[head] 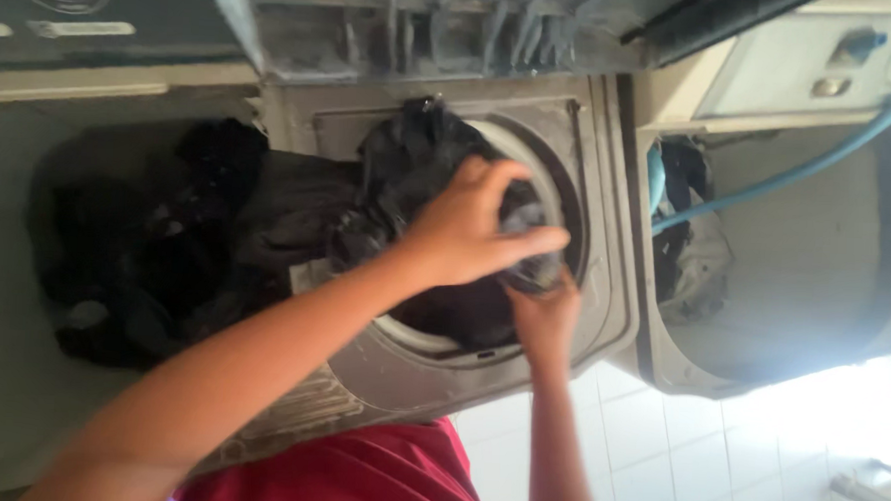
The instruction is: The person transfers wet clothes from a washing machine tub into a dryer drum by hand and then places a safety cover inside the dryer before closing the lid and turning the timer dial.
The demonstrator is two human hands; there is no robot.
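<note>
L hand (467, 226) fingers spread, clamped on dark wet clothes (419, 179) bunched over spin tub opening (558, 185), centre frame. R hand (545, 315) props bundle from near side; fingers hidden, can't tell grip. More dark laundry (166, 238) in wash tub, left. Blue hose (790, 165) right.

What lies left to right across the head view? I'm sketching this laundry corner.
Heap of dark wet clothes → left hand on the black bundle of cloth at the round grey spin tub opening → light blue hose → neighbouring beige machine tub.
</note>
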